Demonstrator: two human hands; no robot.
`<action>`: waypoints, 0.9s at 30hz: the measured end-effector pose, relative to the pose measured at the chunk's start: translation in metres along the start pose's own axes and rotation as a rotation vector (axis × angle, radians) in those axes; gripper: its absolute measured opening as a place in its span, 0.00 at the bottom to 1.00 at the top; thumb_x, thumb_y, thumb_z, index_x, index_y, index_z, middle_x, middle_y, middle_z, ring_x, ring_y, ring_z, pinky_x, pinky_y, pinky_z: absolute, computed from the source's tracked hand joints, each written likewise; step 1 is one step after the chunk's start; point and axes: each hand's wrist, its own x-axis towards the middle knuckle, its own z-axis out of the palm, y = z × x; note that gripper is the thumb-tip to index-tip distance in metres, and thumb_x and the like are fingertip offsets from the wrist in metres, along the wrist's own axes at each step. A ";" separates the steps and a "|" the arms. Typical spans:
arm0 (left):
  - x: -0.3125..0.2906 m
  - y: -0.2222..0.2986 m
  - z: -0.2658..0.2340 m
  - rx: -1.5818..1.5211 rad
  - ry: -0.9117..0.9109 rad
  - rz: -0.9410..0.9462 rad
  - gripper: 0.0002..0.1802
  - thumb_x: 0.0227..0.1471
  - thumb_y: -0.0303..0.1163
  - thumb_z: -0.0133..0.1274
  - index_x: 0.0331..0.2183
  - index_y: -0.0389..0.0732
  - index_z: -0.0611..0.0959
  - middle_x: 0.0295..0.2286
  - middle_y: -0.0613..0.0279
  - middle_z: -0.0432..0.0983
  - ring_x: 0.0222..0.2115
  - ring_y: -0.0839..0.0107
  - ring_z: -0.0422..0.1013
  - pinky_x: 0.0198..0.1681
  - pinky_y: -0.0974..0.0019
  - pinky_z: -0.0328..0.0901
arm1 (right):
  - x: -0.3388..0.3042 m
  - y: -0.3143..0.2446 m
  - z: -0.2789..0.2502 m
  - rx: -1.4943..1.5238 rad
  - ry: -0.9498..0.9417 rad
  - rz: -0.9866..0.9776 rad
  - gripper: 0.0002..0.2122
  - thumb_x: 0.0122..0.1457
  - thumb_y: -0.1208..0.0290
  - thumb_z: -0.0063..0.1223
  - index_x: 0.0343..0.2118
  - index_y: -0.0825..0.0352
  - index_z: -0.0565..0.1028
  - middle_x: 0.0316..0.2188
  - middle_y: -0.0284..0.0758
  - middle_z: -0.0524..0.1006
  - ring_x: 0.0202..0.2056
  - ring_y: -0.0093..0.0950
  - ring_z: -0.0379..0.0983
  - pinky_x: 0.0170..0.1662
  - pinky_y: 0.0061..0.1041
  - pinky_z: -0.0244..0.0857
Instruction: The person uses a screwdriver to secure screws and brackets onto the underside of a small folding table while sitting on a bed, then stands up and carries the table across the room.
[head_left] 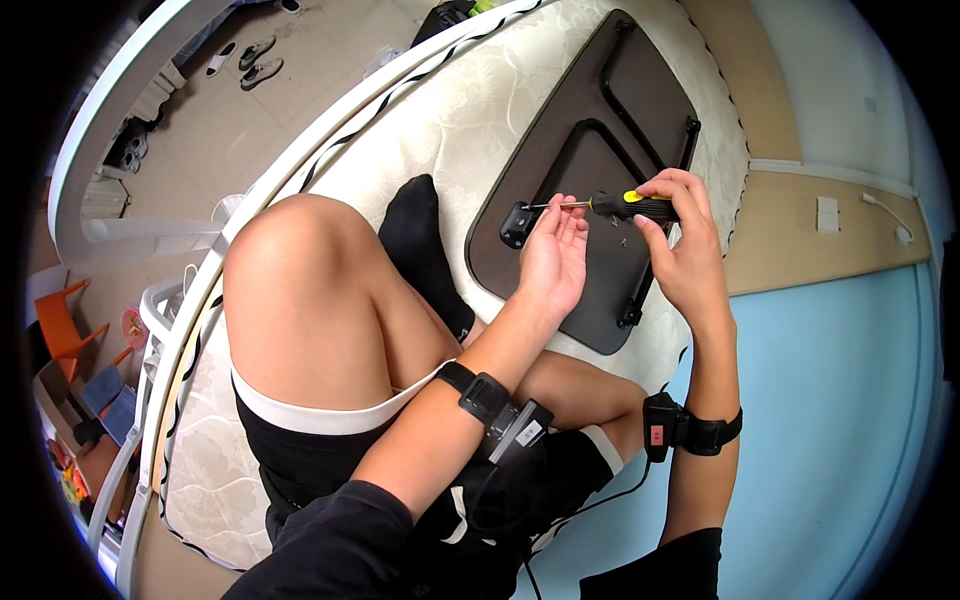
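Note:
My right hand (688, 238) grips the black-and-yellow handle of a screwdriver (632, 205), fingers on top and thumb below. My left hand (556, 258) is turned palm up, its thumb and fingertips closed on the metal shaft. The shaft points left, its tip at a black corner bracket (516, 225) on a small folding table (500, 185). This table lies with its dark underside up, black tube legs (598, 128) folded flat against it. Several loose screws (622, 242) rest on the board below the handle. Whether the tip sits in a screw is too small to tell.
The table lies on a cream quilted mattress (440, 120) beside my bent legs and black-socked foot (412, 225). A white bed rail (100, 150) curves along the left. A wood-coloured panel (830, 225) and pale blue wall stand right. Shoes (258, 65) and an orange chair (66, 325) are beyond the rail.

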 end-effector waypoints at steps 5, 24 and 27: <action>0.002 -0.001 -0.002 -0.001 -0.008 0.010 0.08 0.61 0.28 0.48 0.41 0.35 0.74 0.37 0.60 0.73 0.39 0.70 0.71 0.43 0.70 0.68 | 0.002 -0.001 0.001 -0.021 -0.003 -0.014 0.12 0.52 0.85 0.53 0.40 0.68 0.72 0.45 0.39 0.69 0.45 0.40 0.71 0.49 0.32 0.66; -0.001 0.008 0.013 -0.006 -0.112 -0.017 0.08 0.63 0.30 0.44 0.39 0.35 0.74 0.38 0.59 0.73 0.40 0.68 0.71 0.42 0.68 0.67 | 0.054 -0.030 -0.012 -0.537 -0.322 -0.134 0.16 0.62 0.60 0.47 0.44 0.68 0.71 0.25 0.43 0.78 0.34 0.45 0.78 0.38 0.40 0.71; -0.013 0.010 0.018 0.263 -0.054 -0.029 0.10 0.63 0.34 0.44 0.36 0.37 0.74 0.34 0.62 0.74 0.35 0.70 0.70 0.38 0.68 0.66 | 0.058 -0.045 -0.008 -0.786 -0.318 0.100 0.20 0.60 0.56 0.48 0.46 0.68 0.69 0.31 0.45 0.80 0.35 0.44 0.78 0.40 0.40 0.72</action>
